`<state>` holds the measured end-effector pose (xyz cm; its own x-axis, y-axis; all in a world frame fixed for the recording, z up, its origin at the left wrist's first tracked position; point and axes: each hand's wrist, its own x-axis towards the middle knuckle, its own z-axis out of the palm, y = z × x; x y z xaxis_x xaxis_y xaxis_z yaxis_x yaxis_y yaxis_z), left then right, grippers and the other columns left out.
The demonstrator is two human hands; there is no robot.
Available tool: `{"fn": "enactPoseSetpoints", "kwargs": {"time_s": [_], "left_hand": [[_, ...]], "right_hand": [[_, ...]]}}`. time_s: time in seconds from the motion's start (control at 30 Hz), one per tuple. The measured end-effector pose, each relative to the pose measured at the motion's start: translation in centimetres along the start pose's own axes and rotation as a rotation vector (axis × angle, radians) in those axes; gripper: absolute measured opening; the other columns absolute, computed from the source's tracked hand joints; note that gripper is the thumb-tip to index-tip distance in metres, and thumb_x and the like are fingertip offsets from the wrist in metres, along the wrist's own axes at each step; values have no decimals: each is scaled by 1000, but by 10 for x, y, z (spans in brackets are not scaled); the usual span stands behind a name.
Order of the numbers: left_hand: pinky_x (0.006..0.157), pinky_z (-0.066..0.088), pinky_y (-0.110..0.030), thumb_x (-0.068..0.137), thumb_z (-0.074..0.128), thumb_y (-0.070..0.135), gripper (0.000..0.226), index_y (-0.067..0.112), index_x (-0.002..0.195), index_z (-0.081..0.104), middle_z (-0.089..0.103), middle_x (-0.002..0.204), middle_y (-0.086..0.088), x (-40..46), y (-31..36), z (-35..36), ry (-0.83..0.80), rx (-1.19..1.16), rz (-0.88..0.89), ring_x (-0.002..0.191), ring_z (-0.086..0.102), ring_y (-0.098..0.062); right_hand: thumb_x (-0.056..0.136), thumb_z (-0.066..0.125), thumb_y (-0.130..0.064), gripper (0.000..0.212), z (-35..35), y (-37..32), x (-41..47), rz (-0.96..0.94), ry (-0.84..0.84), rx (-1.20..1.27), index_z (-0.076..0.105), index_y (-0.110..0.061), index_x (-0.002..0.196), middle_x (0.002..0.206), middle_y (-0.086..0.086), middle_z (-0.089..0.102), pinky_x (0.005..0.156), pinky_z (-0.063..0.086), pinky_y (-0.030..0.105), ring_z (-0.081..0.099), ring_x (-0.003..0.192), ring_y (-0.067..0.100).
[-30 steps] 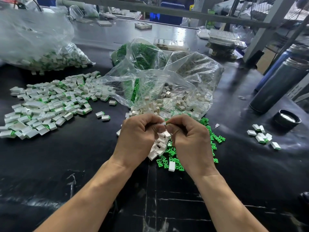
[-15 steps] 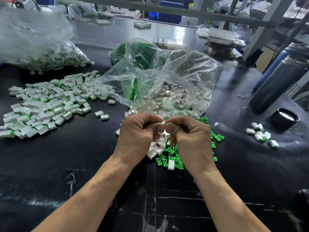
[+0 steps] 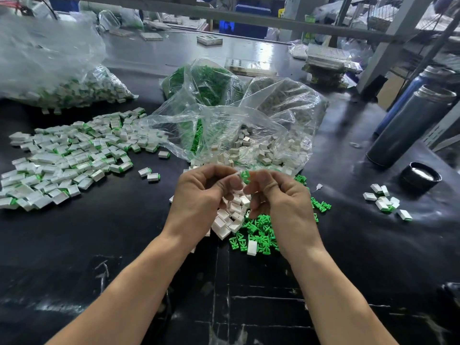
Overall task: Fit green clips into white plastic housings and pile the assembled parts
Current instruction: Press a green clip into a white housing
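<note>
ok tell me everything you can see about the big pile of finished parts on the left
The pile of finished parts is a loose, spreading heap of small white box-shaped housings, plastic by the look, many with a green clip end showing at one side. The pieces lie jumbled at all angles, flat on the black table, left of both hands, neither of which touches it. Its far right edge reaches the clear plastic bag. A few strays sit just off its right side.

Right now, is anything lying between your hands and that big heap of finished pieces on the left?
Nothing tall. Between the left hand and the heap of finished pieces lie only two stray finished pieces on bare black table.
</note>
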<state>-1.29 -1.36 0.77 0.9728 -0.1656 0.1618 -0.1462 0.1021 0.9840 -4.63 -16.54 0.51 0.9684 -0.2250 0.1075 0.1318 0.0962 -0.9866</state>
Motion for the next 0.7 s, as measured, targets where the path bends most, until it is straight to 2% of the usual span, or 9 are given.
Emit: {"fn": "enactPoseSetpoints", "kwargs": {"time_s": [0.13, 0.23, 0.3, 0.37, 0.43, 0.53, 0.6, 0.7], "left_hand": [[73, 53, -19, 86, 76, 10, 5, 13, 90, 77, 76, 88, -2, -2, 2, 6, -19, -51, 33, 80, 70, -9], [78, 53, -17, 81, 79, 15, 9, 10, 89, 79, 72, 108, -8, -2, 3, 10, -6, -14, 61, 90, 71, -8], [78, 53, -16, 77, 79, 20, 18, 7, 89, 79, 69, 115, -6, -2, 2, 10, -18, -29, 53, 93, 72, -7], [69, 56, -18, 77, 79, 20, 20, 4, 89, 79, 70, 111, -9, -4, 1, 13, -58, -89, 32, 80, 72, -12], [65, 58, -21, 80, 78, 20, 16, 6, 89, 78, 71, 103, -12, -5, 0, 16, -97, -108, 30, 75, 70, -18], [68, 60, -26, 86, 77, 19, 9, 11, 92, 77, 70, 98, -23, -6, 0, 17, -170, -124, 29, 78, 69, -25], [71, 61, -28, 88, 77, 16, 8, 12, 94, 76, 69, 99, -26, -5, -1, 15, -185, -117, 18, 81, 69, -27], [73, 61, -28, 85, 75, 16, 11, 11, 94, 77, 67, 99, -31, -6, -1, 15, -184, -139, -5, 83, 68, -29]], "right_hand": [[94, 49, -67, 58, 6, 1, -1, 173, -144, 139, 73, -15, 87, 76, 13, 70, 42, 44, 27, 57, 53, 19], [90, 38, -80, 70, 8, 2, -3, 213, -162, 101, 74, -22, 77, 69, 10, 66, 41, 38, 25, 52, 50, 19], [92, 31, -81, 75, 10, 3, -5, 219, -156, 68, 71, -21, 69, 64, 9, 62, 42, 36, 25, 49, 48, 18], [97, 29, -78, 79, 12, 1, -6, 233, -124, 42, 66, -17, 64, 58, 7, 56, 42, 32, 26, 44, 46, 17], [101, 28, -72, 74, 14, 0, -6, 259, -73, 48, 58, -16, 62, 55, 4, 48, 41, 27, 26, 38, 45, 16], [104, 29, -63, 64, 15, 0, -6, 241, -48, 86, 47, -20, 62, 56, 2, 34, 45, 15, 31, 26, 48, 16], [102, 32, -67, 66, 16, 1, -6, 227, -42, 108, 52, -22, 59, 56, 3, 33, 47, 14, 33, 24, 49, 17], [91, 34, -71, 65, 18, 2, -6, 210, -28, 106, 60, -24, 55, 53, 3, 35, 44, 16, 29, 25, 47, 17]]}}
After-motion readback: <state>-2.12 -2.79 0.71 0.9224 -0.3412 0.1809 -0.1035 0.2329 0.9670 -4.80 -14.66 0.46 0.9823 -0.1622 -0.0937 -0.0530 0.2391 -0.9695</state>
